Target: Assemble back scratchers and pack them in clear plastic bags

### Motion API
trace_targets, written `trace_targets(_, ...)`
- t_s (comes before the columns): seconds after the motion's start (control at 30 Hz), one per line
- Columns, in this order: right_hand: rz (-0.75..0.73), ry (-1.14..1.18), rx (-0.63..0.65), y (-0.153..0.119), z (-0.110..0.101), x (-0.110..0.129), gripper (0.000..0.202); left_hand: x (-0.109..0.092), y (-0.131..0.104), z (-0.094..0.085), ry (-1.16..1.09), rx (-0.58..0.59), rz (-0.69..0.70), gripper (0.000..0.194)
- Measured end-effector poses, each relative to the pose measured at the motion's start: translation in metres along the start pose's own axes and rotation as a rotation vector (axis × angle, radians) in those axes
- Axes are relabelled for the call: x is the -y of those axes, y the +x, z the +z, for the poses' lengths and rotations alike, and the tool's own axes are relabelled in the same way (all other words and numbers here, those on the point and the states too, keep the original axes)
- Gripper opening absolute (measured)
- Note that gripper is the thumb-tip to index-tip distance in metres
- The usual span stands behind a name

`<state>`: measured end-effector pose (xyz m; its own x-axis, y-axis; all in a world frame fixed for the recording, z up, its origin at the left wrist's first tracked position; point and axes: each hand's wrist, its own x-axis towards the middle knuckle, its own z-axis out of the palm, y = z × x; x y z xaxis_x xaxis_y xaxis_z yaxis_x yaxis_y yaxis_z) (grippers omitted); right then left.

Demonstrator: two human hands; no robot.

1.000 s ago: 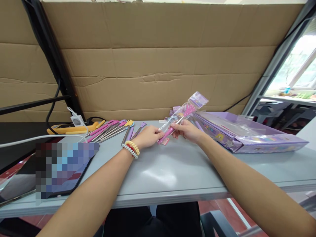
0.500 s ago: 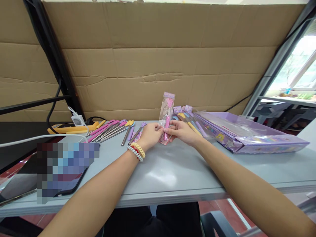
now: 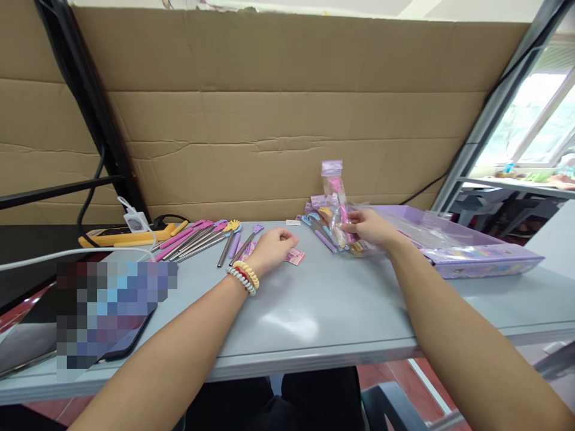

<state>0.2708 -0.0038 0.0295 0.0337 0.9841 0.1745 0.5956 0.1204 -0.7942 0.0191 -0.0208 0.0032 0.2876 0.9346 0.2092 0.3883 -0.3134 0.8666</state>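
Observation:
My right hand (image 3: 371, 227) grips a clear plastic bag holding a pink back scratcher (image 3: 344, 212) with a hand-shaped head. It is over other bagged back scratchers (image 3: 321, 230) in blue, purple and yellow, at the left end of the purple box. My left hand (image 3: 271, 250), with beaded bracelets at the wrist, rests low over the table with fingers curled together, and nothing shows in them. A small pink printed card (image 3: 295, 257) lies by its fingertips; another lies partly behind the hand. Left of it are loose metal back scratchers (image 3: 206, 239) with pink, purple, yellow and blue parts.
The open purple box (image 3: 487, 260) has clear plastic in it and stands at the right. A yellow-and-black device (image 3: 117, 236), a white charger (image 3: 135, 221) with its cable and a blurred-out flat object (image 3: 121, 305) are at left. Cardboard (image 3: 278, 114) walls the back.
My right hand has carried the bagged pink back scratcher rightward to the other bagged ones. My left hand has let go of it and stayed nearly in place, and a pink card now shows beside it.

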Motion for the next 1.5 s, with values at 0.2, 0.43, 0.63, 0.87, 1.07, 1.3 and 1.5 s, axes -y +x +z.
trace_targets(0.2,0.037,-0.697,-0.155,0.01,-0.01,-0.018,0.012,0.003,-0.003,0.0,0.316,0.049,0.095,0.019)
trace_targets(0.43,0.03,-0.879,-0.202,0.01,-0.002,-0.017,0.051,0.012,-0.003,-0.004,0.637,0.058,0.271,0.019)
trace_targets(0.63,0.012,-0.944,-0.205,0.011,0.0,-0.019,0.044,0.015,0.002,-0.01,0.739,0.077,0.306,0.022)
trace_targets(0.87,-0.297,-0.752,-0.472,0.01,0.016,-0.006,0.033,0.023,0.016,-0.051,0.848,-0.147,0.08,0.031)
trace_targets(1.07,-0.449,-0.489,-0.167,-0.002,0.054,0.014,0.027,0.033,0.018,-0.071,0.896,-0.218,-0.1,0.022)
trace_targets(1.3,-0.413,-0.461,0.091,-0.015,0.066,0.026,0.024,0.036,0.02,-0.05,0.937,-0.229,-0.163,0.03)
trace_targets(1.5,-0.362,-0.456,0.086,-0.01,0.056,0.019,0.024,0.035,0.018,-0.052,0.993,-0.175,-0.293,0.031)
